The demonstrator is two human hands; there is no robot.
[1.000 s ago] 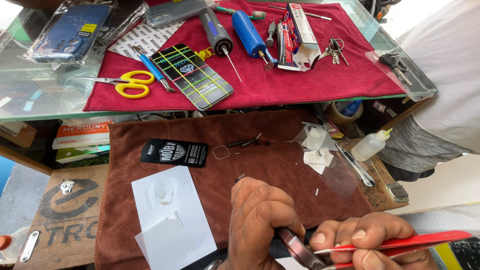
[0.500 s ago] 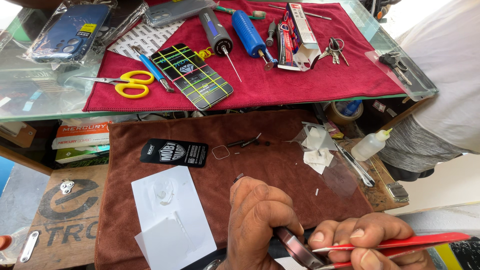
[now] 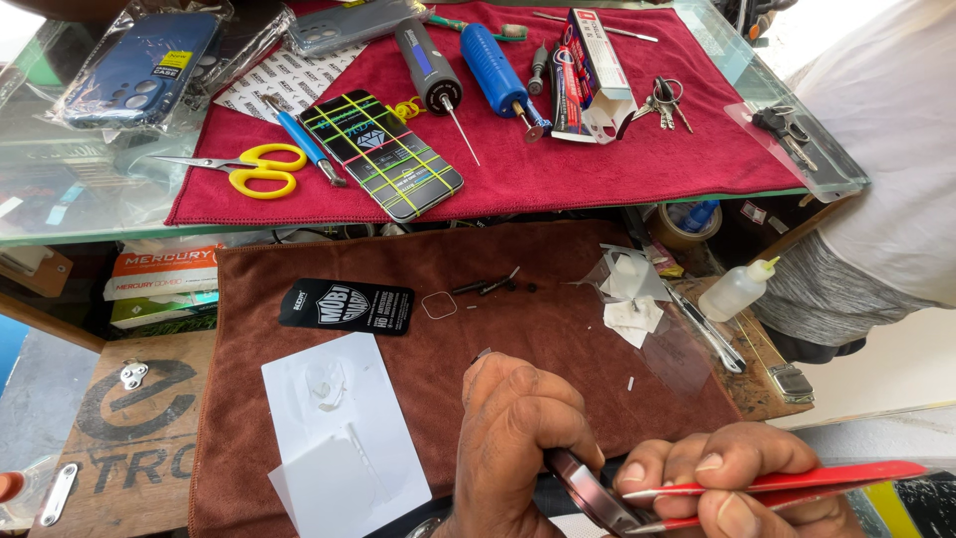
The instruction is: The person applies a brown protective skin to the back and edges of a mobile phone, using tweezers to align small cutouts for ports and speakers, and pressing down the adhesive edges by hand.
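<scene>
Here, left hand [image 3: 518, 448] grip clamped on a phone [image 3: 590, 493] edge, right hand [image 3: 732, 483] grip pinching red tweezers [image 3: 797, 486], long axis near level, tips pointing left at the phone, above the brown cloth [image 3: 498, 329].

A clear plastic package [image 3: 134, 70] holding a dark blue phone case with a small yellow label lies at the far left corner of the glass counter [image 3: 70, 189]. Beside it, on the far left edge of the red cloth [image 3: 617, 169], a white printed sheet [image 3: 284, 80] shows black lettering. A red and white carton [image 3: 590, 75], long and narrow with one flap open, lies near the far middle of that cloth. A phone with a dark screen [image 3: 383, 151], crossed by yellow and green lines, lies slantwise near its near edge. On the brown towel [image 3: 558, 349], near its left edge, rests a flat black packet [image 3: 347, 307] with white print. Orange and green boxes [image 3: 159, 284] are stacked under the counter at left.
</scene>
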